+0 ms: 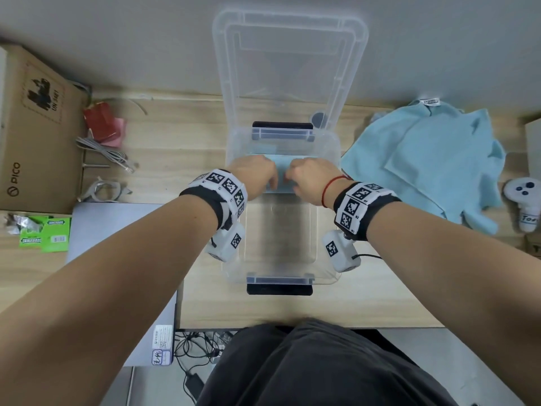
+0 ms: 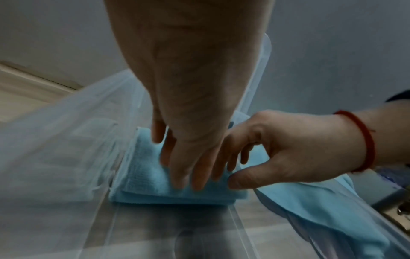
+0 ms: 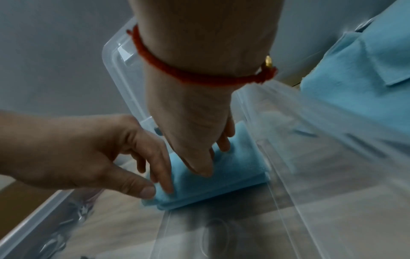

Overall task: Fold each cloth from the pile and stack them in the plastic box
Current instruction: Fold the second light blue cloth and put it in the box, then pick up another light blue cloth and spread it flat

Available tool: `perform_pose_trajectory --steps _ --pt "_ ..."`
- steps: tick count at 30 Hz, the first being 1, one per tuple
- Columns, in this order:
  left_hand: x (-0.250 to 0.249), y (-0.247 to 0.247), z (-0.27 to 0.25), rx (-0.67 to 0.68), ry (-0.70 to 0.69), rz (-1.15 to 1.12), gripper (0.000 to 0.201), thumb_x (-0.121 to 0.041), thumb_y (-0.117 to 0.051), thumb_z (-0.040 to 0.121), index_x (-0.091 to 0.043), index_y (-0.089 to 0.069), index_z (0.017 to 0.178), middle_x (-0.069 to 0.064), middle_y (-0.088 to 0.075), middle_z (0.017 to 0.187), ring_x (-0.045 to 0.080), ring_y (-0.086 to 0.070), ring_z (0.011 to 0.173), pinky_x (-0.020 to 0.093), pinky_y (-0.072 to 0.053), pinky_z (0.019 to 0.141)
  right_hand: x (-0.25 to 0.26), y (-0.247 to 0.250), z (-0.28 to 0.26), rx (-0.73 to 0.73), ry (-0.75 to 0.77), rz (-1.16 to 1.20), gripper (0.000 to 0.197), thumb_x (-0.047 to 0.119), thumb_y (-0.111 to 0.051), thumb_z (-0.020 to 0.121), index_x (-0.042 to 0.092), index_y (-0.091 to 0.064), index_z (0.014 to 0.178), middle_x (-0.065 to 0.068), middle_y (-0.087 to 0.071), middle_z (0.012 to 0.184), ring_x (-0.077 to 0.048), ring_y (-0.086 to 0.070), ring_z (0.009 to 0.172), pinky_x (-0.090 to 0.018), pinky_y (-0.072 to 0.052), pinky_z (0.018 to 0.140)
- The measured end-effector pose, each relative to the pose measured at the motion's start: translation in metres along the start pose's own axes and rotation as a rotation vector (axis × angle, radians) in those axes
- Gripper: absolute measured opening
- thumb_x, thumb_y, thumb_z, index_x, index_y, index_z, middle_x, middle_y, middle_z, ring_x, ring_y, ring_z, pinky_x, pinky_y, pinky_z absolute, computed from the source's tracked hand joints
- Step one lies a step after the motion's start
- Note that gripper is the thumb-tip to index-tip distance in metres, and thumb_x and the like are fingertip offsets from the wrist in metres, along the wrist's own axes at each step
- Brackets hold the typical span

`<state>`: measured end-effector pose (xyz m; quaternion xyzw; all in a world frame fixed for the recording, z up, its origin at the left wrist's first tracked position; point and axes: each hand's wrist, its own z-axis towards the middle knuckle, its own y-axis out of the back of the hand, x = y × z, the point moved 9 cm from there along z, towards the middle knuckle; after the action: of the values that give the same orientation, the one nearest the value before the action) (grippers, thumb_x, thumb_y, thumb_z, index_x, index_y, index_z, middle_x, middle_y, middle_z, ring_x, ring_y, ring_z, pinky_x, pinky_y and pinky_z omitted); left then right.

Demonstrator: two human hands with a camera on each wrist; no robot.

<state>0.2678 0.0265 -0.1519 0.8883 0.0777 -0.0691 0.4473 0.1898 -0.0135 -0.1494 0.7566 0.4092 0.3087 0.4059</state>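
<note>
A clear plastic box (image 1: 281, 230) stands open in the middle of the wooden table. A folded light-blue cloth (image 1: 282, 171) lies flat on the box floor at its far end. My left hand (image 1: 263, 177) presses the cloth's left half with nearly straight fingers (image 2: 188, 166). My right hand (image 1: 304, 177), with a red string on the wrist, rests its fingers (image 3: 199, 163) on the right half. Both thumbs hover at the cloth's near edge. The pile of unfolded blue cloths (image 1: 433, 159) lies on the table right of the box.
The box lid (image 1: 289, 54) leans upright against the wall behind the box. A cardboard box (image 1: 35, 127), grey cables (image 1: 108, 156) and green packets (image 1: 44, 232) are at the left. A white controller (image 1: 524, 200) lies at the far right.
</note>
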Motion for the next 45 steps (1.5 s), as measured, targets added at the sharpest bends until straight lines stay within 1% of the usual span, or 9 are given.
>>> perform_pose_trajectory --steps 7,14,18,23,26,29,35,40,45 --pt "-0.001 -0.02 0.003 0.051 0.024 0.264 0.039 -0.014 -0.065 0.086 -0.025 -0.062 0.123 0.003 -0.047 0.123 0.025 -0.049 0.111 0.035 -0.043 0.087 -0.001 -0.019 -0.001 0.082 -0.035 -0.151 0.028 0.013 -0.058 0.082 0.021 -0.068 0.107 -0.004 -0.046 0.121 -0.027 -0.052 0.099 -0.034 -0.042 0.074" --pt "0.004 -0.026 0.006 0.132 0.099 0.394 0.021 -0.023 -0.064 0.084 -0.023 -0.065 0.105 -0.001 -0.053 0.111 0.02 -0.055 0.091 0.031 -0.036 0.075 -0.006 -0.026 0.0 0.163 -0.099 -0.175 0.031 0.012 -0.054 0.084 0.016 -0.06 0.114 -0.006 -0.049 0.114 -0.027 -0.056 0.1 -0.035 -0.04 0.072" --pt "0.007 -0.018 0.007 0.099 0.137 0.276 0.023 -0.021 -0.063 0.086 -0.021 -0.065 0.109 -0.001 -0.059 0.11 0.022 -0.061 0.088 0.031 -0.044 0.067 -0.007 -0.019 0.001 0.164 -0.093 -0.165 0.029 0.011 -0.054 0.084 0.014 -0.06 0.113 -0.005 -0.052 0.111 -0.028 -0.057 0.101 -0.035 -0.04 0.071" --pt "0.006 0.028 0.007 -0.072 0.18 0.009 0.027 -0.015 -0.057 0.088 -0.026 -0.063 0.112 0.001 -0.057 0.119 0.028 -0.06 0.102 0.033 -0.047 0.076 -0.025 0.023 -0.01 -0.011 -0.1 0.082 0.034 0.017 -0.049 0.089 0.02 -0.061 0.12 -0.006 -0.059 0.12 -0.03 -0.059 0.105 -0.038 -0.051 0.081" --pt "-0.011 0.066 0.011 -0.19 0.183 -0.094 0.024 -0.015 -0.053 0.086 -0.032 -0.063 0.099 -0.001 -0.063 0.109 0.025 -0.061 0.094 0.031 -0.046 0.072 -0.056 0.062 -0.037 -0.167 -0.134 0.183 0.029 0.018 -0.049 0.091 0.021 -0.065 0.115 -0.006 -0.062 0.121 -0.028 -0.058 0.109 -0.039 -0.049 0.092" --pt "-0.04 0.094 0.023 -0.248 0.161 -0.175 0.023 -0.014 -0.05 0.086 -0.033 -0.062 0.091 -0.004 -0.064 0.1 0.023 -0.059 0.088 0.031 -0.046 0.07 -0.106 0.085 -0.069 -0.304 -0.264 0.242 0.026 0.016 -0.049 0.089 0.022 -0.067 0.107 -0.006 -0.066 0.112 -0.031 -0.059 0.104 -0.038 -0.049 0.087" --pt "-0.129 0.123 0.055 -0.312 0.059 -0.288 0.018 -0.019 -0.049 0.082 -0.033 -0.06 0.08 -0.007 -0.065 0.089 0.02 -0.062 0.086 0.034 -0.054 0.081 -0.222 0.049 -0.139 -0.345 -0.56 0.31 0.025 0.017 -0.057 0.084 0.019 -0.061 0.108 -0.008 -0.062 0.111 -0.032 -0.059 0.1 -0.038 -0.05 0.083" --pt "-0.192 0.101 0.094 -0.255 0.033 -0.34 0.014 -0.023 -0.058 0.082 -0.032 -0.059 0.092 -0.007 -0.066 0.094 0.017 -0.063 0.086 0.032 -0.053 0.076 -0.277 -0.021 -0.188 -0.192 -0.714 0.262 0.072 0.042 -0.075 0.072 0.013 -0.043 0.13 -0.013 -0.042 0.128 -0.037 -0.046 0.113 -0.045 -0.048 0.09" --pt "-0.235 0.06 0.124 -0.173 0.021 -0.321 0.029 -0.02 -0.068 0.08 -0.024 -0.062 0.108 -0.003 -0.065 0.105 0.019 -0.061 0.098 0.028 -0.047 0.082 -0.282 -0.069 -0.202 -0.098 -0.605 0.22 0.123 0.06 -0.081 0.051 0.018 -0.014 0.145 -0.01 -0.022 0.146 -0.035 -0.032 0.132 -0.05 -0.038 0.104"
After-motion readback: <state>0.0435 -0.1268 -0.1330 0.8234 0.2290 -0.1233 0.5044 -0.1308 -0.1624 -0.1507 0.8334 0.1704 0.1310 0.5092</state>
